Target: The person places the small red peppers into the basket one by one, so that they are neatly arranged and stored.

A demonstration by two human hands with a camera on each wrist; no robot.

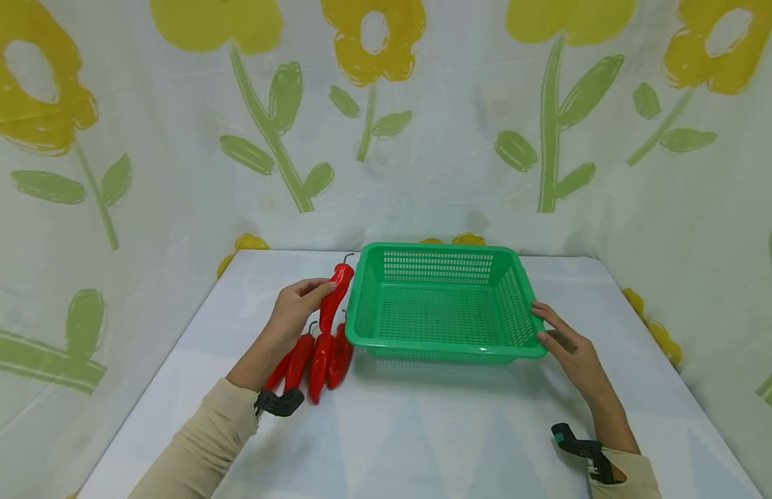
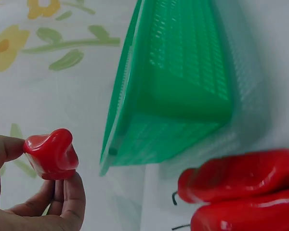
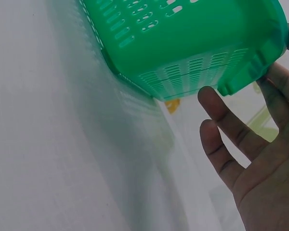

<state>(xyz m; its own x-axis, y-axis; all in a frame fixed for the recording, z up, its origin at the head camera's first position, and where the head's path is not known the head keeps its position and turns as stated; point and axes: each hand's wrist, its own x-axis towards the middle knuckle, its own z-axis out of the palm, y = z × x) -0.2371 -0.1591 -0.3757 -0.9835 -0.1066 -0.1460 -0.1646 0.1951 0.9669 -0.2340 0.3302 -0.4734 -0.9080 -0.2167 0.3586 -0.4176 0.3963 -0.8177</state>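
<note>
In the head view my left hand (image 1: 296, 307) pinches a red pepper (image 1: 337, 294) between thumb and fingers, its stem pointing up. The left wrist view shows the rounded tip of that red pepper (image 2: 53, 154) in the fingers, apart from the basket. Several more red peppers (image 1: 300, 362) lie side by side on the table below, partly covered by the left arm. To their right is a green plastic basket (image 1: 445, 346) with slotted walls and nothing inside. My right hand (image 1: 569, 346) grips its right rim, thumb and fingers on either side, while two fingers (image 3: 226, 122) extend free below.
A white table (image 1: 423, 430) carries the peppers and basket. Cloth walls (image 1: 436, 173) with yellow flowers and green leaves surround its back and sides. A dark wrist mount (image 1: 280, 402) sits on the left cuff and another wrist mount (image 1: 582, 450) on the right.
</note>
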